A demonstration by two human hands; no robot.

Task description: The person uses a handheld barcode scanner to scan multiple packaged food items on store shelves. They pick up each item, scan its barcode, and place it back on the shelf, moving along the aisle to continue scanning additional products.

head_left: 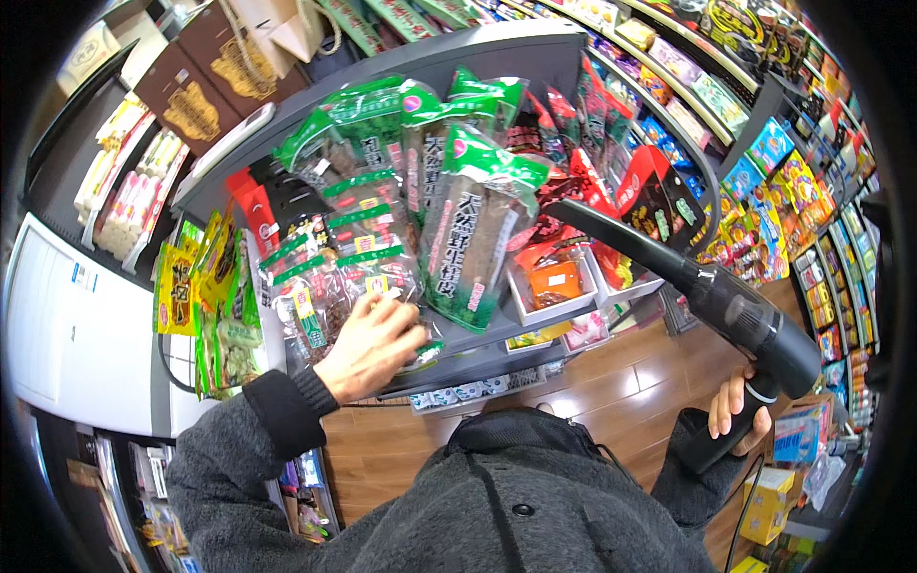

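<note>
My right hand (735,415) is wrapped round the handle of a black handheld vacuum cleaner (750,310). Its long, narrow nozzle points up and left, the tip close to the red packets on the display stand (535,43). On the left side of the stand, my left hand (374,346) is closed with curled fingers on a clear packet (382,272) with a green top band; the fingertips' underside is hidden. Similar clear packets (310,306) of dark dried food lie around it. To its right stands a tall green-and-clear bag (478,229) of brown bark-like pieces.
Small white boxes (564,306) with orange and red packets sit on the stand's right. Yellow and green bags (191,277) hang at its left, beside a white cabinet (86,334). Snack shelves (821,277) line the right; a yellow box (767,501) is on the lower right.
</note>
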